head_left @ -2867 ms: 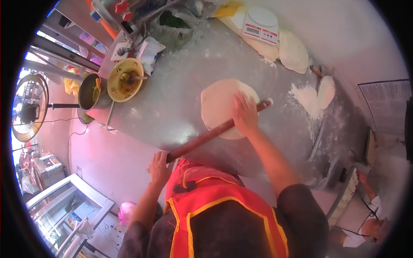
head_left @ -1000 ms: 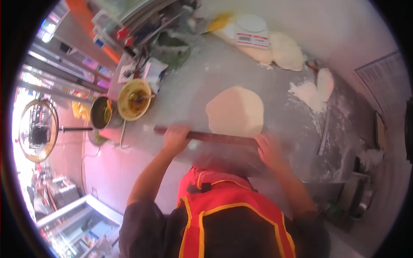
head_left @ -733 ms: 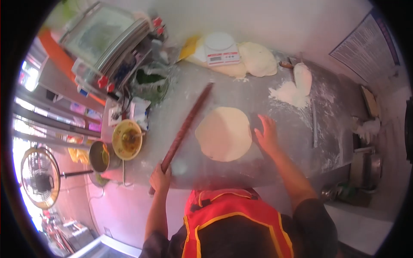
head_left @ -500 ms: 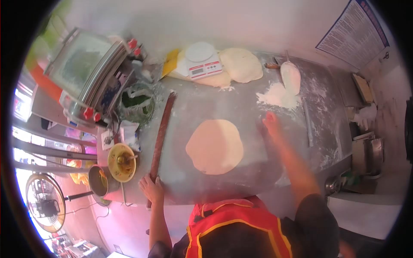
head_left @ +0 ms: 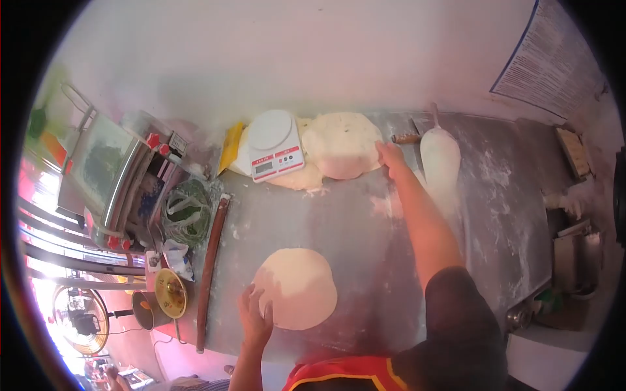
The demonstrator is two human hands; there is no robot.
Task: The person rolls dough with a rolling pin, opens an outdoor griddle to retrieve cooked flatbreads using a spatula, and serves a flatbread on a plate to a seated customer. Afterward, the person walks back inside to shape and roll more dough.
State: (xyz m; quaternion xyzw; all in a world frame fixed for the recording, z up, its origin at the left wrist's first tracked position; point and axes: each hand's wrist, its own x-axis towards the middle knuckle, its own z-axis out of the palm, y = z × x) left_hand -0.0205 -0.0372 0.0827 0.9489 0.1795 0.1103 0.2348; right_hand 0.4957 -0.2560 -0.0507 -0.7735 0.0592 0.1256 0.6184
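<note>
A flat round sheet of dough [head_left: 303,287] lies on the grey worktop. My left hand [head_left: 254,316] is at its left edge, fingers apart, holding nothing. At the back, my right hand [head_left: 389,158] reaches to the right edge of a thick dough mass [head_left: 342,144]; its fingers are bent against that edge, and whether they grip it is unclear. The long brown rolling pin [head_left: 212,274] lies on the worktop to the left of the round sheet. A scoop with white flour [head_left: 440,163] rests right of my right hand, beside a wooden-handled tool [head_left: 405,139].
A white scale [head_left: 277,146] sits on dough at the back left. Greens in a plastic bag [head_left: 186,212], a yellow bowl [head_left: 171,293] and a metal pot [head_left: 145,311] stand left. Metal containers [head_left: 577,260] are beyond the right edge. A poster [head_left: 548,62] hangs on the wall.
The rolling pin was first held over the dough, then swung left and let go. My left hand has moved to the round sheet, my right to the back dough. The view has shifted toward the wall.
</note>
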